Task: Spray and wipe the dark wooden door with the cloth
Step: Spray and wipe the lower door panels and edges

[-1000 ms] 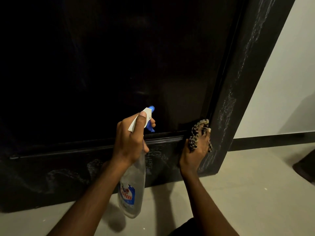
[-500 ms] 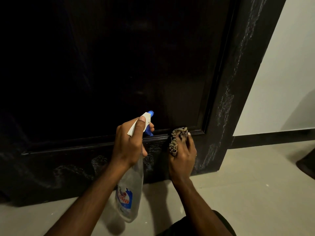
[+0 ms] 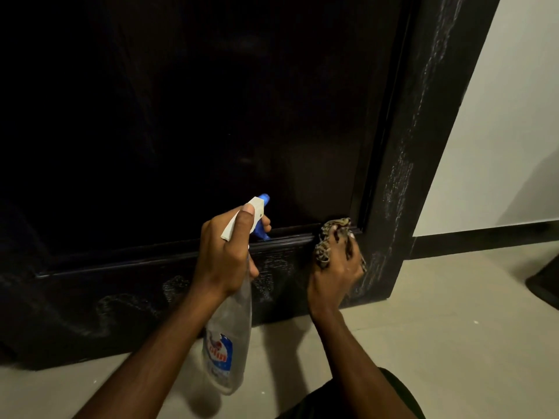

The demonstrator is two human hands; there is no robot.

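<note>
The dark wooden door (image 3: 187,122) fills most of the view, with a moulded ledge low down and pale streaks on its bottom rail. My left hand (image 3: 227,252) grips the neck of a clear spray bottle (image 3: 228,337) with a white and blue head, nozzle towards the door. My right hand (image 3: 335,261) holds a bunched patterned cloth (image 3: 325,246) and presses it against the ledge near the door's right corner, beside the frame.
The dark door frame (image 3: 420,152) with whitish smears stands at the right, then a pale wall (image 3: 502,140) with a dark skirting (image 3: 484,237). Grey floor (image 3: 438,328) lies below. A dark object (image 3: 544,282) sits at the right edge.
My right hand slid the cloth left along the ledge, then back right towards the corner. The left hand with the bottle stayed roughly in place.
</note>
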